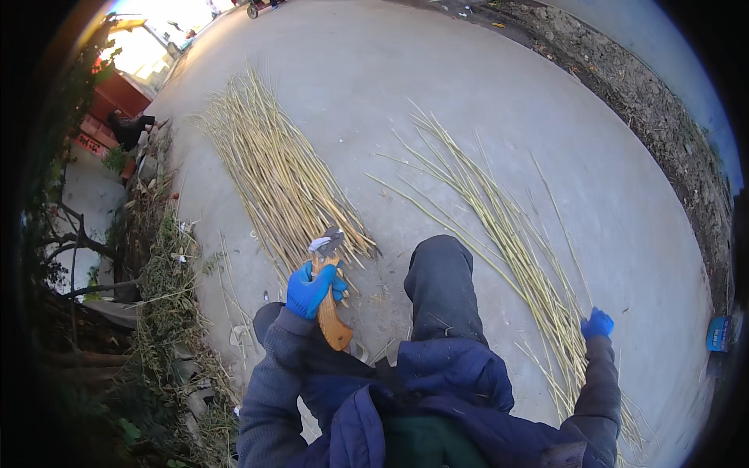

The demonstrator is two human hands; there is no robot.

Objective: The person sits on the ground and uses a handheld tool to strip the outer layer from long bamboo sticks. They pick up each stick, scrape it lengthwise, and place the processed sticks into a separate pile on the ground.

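Observation:
My left hand (310,290), in a blue glove, is wrapped round a tool with a curved wooden handle (334,322) and a grey metal head; its exact kind I cannot make out. Just beyond it lies a thick bundle of dry, tan sticks (269,156), its cut ends towards me. My right hand (597,323), gloved in blue too, is far out to the right and closed at the near end of a thin stick (559,214). Beside that hand a looser pile of greenish-yellow sticks (507,226) stretches over the pavement, its near end partly under my right forearm.
Grey concrete (374,70) runs away ahead. Cut leafy stems (168,312) and branches line the left edge, where a person in dark clothes (129,127) sits farther off. A blue container (718,334) stands at the far right. A dirt strip (640,101) borders the pavement.

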